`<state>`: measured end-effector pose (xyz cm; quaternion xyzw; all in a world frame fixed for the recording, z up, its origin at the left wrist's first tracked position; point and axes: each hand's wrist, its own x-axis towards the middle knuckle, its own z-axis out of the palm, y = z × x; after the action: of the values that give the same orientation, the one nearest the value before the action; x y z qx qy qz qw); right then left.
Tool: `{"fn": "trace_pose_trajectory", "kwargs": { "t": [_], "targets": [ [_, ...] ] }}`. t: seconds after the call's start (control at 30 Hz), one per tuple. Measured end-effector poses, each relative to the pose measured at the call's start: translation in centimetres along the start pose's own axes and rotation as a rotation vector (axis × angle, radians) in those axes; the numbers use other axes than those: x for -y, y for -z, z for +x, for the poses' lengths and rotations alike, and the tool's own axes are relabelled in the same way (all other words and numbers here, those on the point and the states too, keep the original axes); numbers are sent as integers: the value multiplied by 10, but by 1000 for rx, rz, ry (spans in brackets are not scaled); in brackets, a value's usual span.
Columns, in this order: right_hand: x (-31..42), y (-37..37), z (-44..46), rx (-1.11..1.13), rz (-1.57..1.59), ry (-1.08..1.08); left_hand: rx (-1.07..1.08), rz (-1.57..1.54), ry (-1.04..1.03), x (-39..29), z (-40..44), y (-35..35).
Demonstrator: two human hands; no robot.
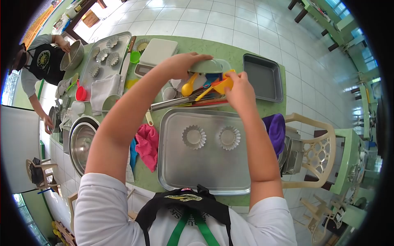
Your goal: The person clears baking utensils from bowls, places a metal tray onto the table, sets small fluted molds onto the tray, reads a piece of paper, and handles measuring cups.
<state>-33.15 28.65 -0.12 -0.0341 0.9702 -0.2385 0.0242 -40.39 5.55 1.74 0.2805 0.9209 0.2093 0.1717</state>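
My left hand (186, 64) reaches over the table, its fingers closed on the edge of a pale green bowl or lid (206, 66). Between the thumb and fingers of my right hand (241, 89) is a yellow measuring cup (223, 87). Around both hands lies a pile of utensils: a yellow measuring spoon (187, 88), a metal whisk (174, 102) and other tools partly hidden under them. Nearer to me, two fluted tart molds (193, 137) sit side by side on a large metal baking tray (201, 172).
A dark rectangular pan (263, 78) stands at the right corner. Pink cloth (147, 143) and metal bowls (82, 143) are at left, a purple cloth (274, 130) at right. Across the table, another person (47, 57) handles a mixing bowl (74, 57) beside a tray of molds (117, 41).
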Motion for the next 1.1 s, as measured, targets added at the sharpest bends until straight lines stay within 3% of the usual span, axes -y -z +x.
{"fn": "trace_pose_trajectory", "kwargs": {
  "t": [0.17,0.3,0.37,0.5,0.57,0.7,0.77,0.9,1.1],
  "targets": [
    [-14,-15,33,-126,-18,151,-17,-137,-24,15,1,-1],
    [7,-6,30,-41,-34,155,-44,-157,-170,14,13,-19],
    [11,-9,28,-67,-317,206,-61,-107,-45,7,13,-24],
    [9,-12,23,-1,-277,108,-96,-46,195,7,-6,-27],
    [3,-9,22,45,-56,108,-312,-84,96,16,-18,-37],
    [-6,2,23,87,149,61,-534,27,-54,1,-41,-61],
    [-12,4,24,122,297,102,-560,59,-79,-16,-49,-73],
    [-17,2,20,169,190,196,-652,99,-144,-22,-32,-96],
    [-27,-3,10,126,386,290,-645,172,-262,-10,-33,-93]
  ]
}}
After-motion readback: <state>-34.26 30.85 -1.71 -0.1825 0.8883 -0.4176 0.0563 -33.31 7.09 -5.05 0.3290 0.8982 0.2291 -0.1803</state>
